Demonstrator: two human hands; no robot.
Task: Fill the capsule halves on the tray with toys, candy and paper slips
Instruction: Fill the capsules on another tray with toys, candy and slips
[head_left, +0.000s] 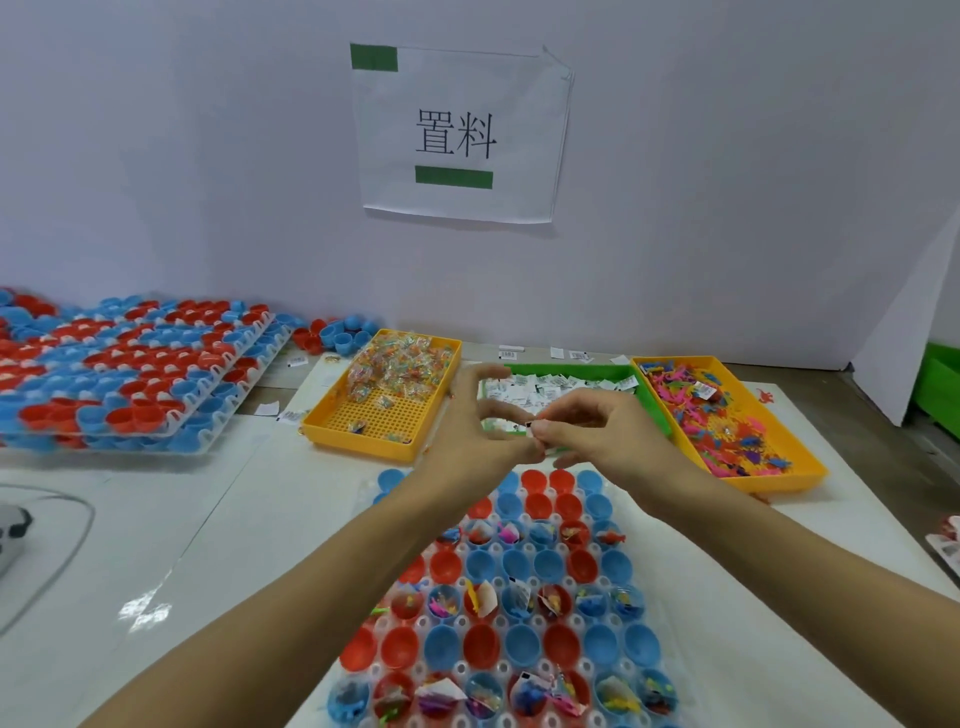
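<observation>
The right hand (592, 431) and left hand (478, 431) met fingertip to fingertip just above the far edge of the capsule tray (519, 571), both pinching a small paper slip (535, 427), apparently separating it. Beyond the tray lay the green slip bin (647, 402), between the candy bin (384, 400) and toy bin (727, 415). Slip-filling seemed in hand; next, dropping it into a half still lacking one, judging by the tray's empty rows

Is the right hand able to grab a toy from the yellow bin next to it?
Probably yes. The toy bin sits open just right of the right hand, nothing between. But its fingers are busy pinching a paper slip with the left hand.
</observation>
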